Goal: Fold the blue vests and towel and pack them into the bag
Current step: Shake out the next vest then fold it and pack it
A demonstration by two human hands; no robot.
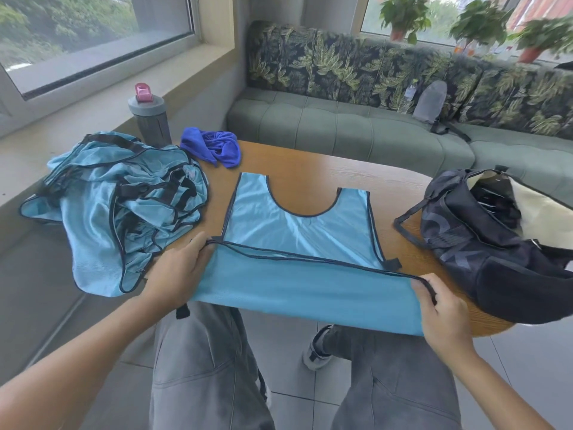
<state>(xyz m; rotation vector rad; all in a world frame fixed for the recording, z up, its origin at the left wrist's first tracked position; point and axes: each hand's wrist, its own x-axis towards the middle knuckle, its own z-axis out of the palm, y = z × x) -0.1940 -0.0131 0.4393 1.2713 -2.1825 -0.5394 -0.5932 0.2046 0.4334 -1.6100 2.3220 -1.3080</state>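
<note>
Left hand (183,268), right hand (440,302) — each pinching vest (297,225) hem corner.

no legible text, labels or numbers (distant bottle label blurred)

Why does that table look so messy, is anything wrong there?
Nothing is broken or spilled. The pile of vests at the table's left edge is crumpled and hangs partly over the side, and the towel lies scrunched up. They just aren't folded yet. Both hands hold one vest flat.
</note>
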